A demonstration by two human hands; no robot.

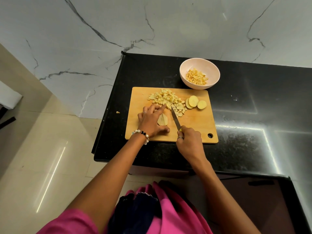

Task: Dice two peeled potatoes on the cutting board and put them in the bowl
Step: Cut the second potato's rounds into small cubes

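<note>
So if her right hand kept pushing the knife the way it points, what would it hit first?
Probably the pile of diced potato: the right hand aims the knife up the cutting board toward it.

Pink sleeve (74,220), beaded bracelet (141,134), rings (180,137)

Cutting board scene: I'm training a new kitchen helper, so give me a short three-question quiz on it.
1. True or false: the bowl already holds diced potato.
2. Which hand grips the knife? A left hand B right hand
3. Fill in: uncut potato slices lie at the board's ___ side, beside the pile of dice on the cutting board.

Key: 1 true; 2 B; 3 right.
</note>
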